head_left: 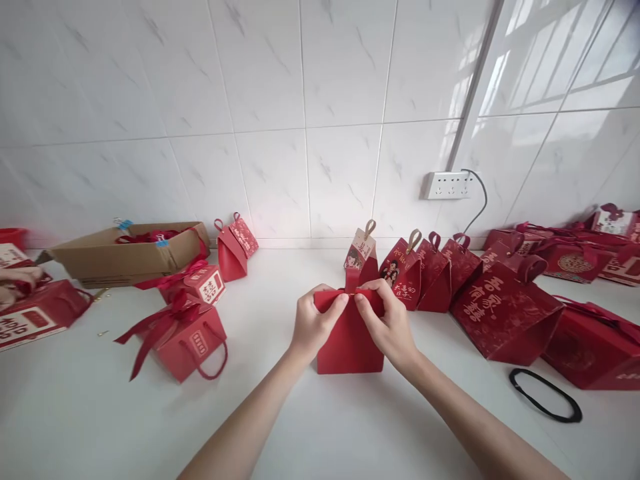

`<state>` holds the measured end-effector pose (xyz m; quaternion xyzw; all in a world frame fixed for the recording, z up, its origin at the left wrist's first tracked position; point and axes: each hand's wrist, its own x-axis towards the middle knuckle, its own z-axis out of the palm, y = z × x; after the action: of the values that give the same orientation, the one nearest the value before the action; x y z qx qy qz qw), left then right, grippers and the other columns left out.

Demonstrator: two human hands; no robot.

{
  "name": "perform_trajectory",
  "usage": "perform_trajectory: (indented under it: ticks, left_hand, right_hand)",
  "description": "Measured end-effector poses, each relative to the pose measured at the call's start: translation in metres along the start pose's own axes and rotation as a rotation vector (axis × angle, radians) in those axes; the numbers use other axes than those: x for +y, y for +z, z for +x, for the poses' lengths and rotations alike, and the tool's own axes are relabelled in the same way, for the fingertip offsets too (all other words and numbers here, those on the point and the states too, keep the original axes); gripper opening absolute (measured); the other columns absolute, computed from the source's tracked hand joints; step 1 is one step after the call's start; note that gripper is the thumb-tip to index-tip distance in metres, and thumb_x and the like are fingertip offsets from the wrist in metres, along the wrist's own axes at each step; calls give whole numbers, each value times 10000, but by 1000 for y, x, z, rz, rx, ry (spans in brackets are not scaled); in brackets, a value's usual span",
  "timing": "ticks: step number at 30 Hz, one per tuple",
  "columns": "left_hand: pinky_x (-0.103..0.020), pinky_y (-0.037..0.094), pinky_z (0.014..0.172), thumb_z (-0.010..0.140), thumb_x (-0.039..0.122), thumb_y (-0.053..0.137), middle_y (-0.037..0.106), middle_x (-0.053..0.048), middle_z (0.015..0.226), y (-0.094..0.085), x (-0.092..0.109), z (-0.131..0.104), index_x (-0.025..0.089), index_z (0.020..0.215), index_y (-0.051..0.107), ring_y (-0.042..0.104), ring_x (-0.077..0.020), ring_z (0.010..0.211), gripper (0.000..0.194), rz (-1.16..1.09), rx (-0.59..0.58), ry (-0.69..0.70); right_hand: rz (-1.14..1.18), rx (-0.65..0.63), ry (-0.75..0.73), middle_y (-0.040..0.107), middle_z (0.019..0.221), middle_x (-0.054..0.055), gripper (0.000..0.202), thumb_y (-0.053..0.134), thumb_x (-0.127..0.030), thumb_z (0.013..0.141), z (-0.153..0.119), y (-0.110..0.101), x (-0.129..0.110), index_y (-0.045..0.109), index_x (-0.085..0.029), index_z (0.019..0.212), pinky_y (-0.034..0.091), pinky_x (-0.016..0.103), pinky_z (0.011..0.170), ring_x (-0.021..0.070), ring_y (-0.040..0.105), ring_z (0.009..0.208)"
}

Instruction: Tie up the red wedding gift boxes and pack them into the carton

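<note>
A plain red gift box (350, 343) stands upright on the white table in front of me, a red ribbon loop (353, 278) rising from its top edge. My left hand (320, 319) pinches the left part of that top edge between thumb and fingers. On the right part, my right hand (384, 320) grips the same edge, its thumb close to the left one. Both sets of fingertips are partly hidden behind the box. Just beyond it is a beige-fronted gift box (361, 248) with a loop.
Several red gift boxes (435, 273) line up at right, near a black elastic band (546, 395). Left are ribboned boxes (187, 340), a cardboard tray (110, 263) and another person's hand (20, 283) on a box. A power strip (450, 185) is on the tiled wall.
</note>
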<state>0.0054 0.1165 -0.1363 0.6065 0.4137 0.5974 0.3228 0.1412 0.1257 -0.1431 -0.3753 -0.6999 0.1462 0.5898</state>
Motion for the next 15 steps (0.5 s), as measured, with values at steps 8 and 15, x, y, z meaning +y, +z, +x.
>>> perform_trajectory:
  ticks: [8, 15]
  left_hand:
    - [-180, 312, 458, 770, 374, 592, 381, 54, 491, 1, 4, -4, 163, 523, 422, 364, -61, 480, 367, 111, 35, 7]
    - [-171, 345, 464, 773, 357, 594, 427, 50, 507, 1, 9, -15, 167, 555, 472, 406, -65, 491, 313, 108, 20, 44]
  right_hand:
    - [38, -23, -5, 528, 680, -23, 120, 486, -237, 851, -1, -8, -10, 479, -210, 735, 405, 231, 576, 115, 491, 616]
    - [65, 12, -30, 516, 675, -25, 105, 503, -199, 824, -9, -10, -17, 474, -212, 723, 399, 240, 576, 117, 477, 615]
